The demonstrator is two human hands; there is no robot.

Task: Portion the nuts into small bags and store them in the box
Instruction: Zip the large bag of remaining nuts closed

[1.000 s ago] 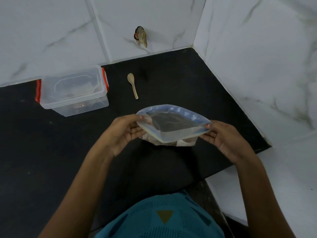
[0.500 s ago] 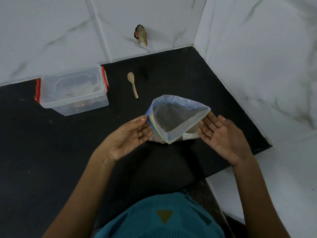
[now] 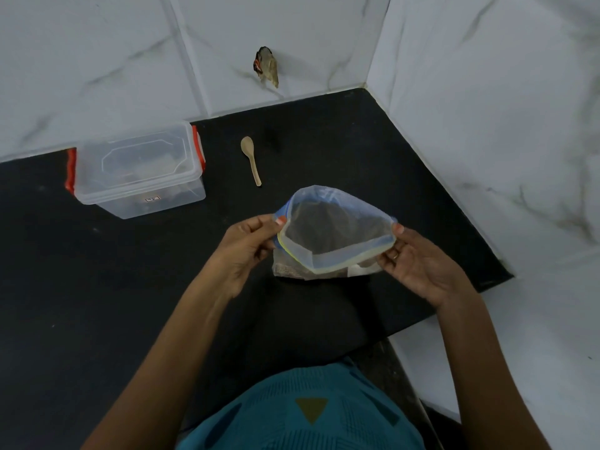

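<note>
Fingers (image 3: 280, 221) of my left hand (image 3: 246, 245) and right hand (image 3: 418, 264): pinching opposite rim corners of zip bag (image 3: 337, 232), mouth spread, near tabletop's (image 3: 130, 287) right edge. Bag: probably soft, slick, light film; best held by stiffer zip strip.

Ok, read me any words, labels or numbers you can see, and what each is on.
Small white sticker on the front of the clear plastic lidded box with red clips: dark marks, too blurred to read.
White patch on the clear blue-rimmed zip bag: no legible print.
Teal shirt: an olive triangle, no words.
</note>
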